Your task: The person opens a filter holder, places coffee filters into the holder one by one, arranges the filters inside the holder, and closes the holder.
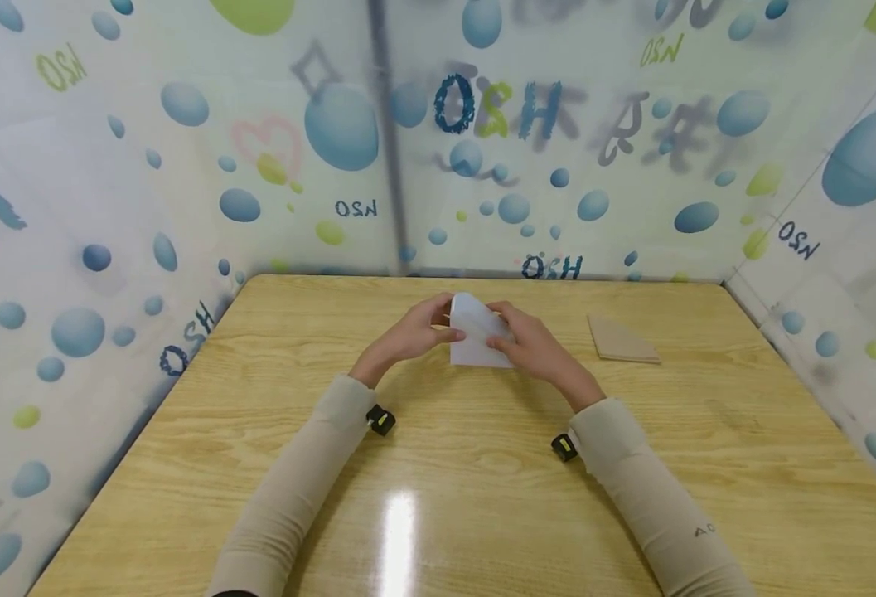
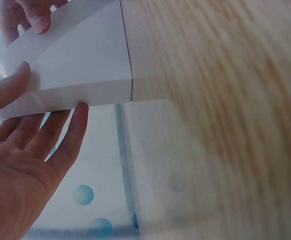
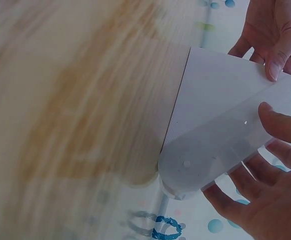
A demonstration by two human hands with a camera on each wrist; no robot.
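A white wedge-shaped piece (image 1: 475,352) stands on its straight lower edge at the middle of the table, its sloping side toward the right. My left hand (image 1: 413,330) holds its left side, thumb on the front face and fingers behind the edge. From the right, my right hand (image 1: 533,342) grips the sloping side in the same way. In the left wrist view the piece (image 2: 80,60) shows a flat face and a thick side wall. A smooth rounded band with a small round mark runs along the piece (image 3: 205,145) in the right wrist view.
A flat tan piece (image 1: 620,338), pointed at the back, lies on the wooden table (image 1: 482,497) to the right of my hands. Walls printed with bubbles (image 1: 341,128) close in the table at the back and both sides. A light reflection shows near the front.
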